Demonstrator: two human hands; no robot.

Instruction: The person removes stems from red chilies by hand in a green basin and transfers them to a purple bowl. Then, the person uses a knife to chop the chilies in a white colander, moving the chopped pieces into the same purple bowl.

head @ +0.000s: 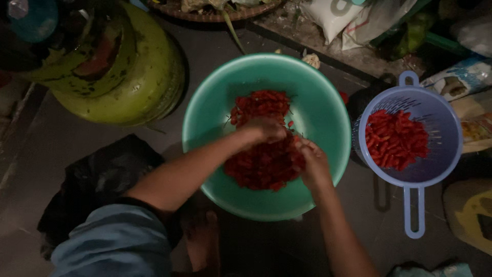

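Two bare hands work over the green basin (205,110) in the head view: the left hand (264,130) is curled down onto the heap of red chillies (264,154) at its middle, and the right hand (313,163) pinches chillies at the heap's right edge, though what each grip encloses cannot be told. Right of the basin sits a lilac colander (441,133) with more red chillies, and to the basin's upper left stands a yellow-green gas cylinder (138,77).

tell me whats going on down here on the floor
A person crouches over a green basin holding a heap of small red chillies. Both hands are in the heap: the left hand lies on top of it and the right hand works at its right edge. To the right, a pale blue colander holds more red chillies. A green gas cylinder stands to the left.
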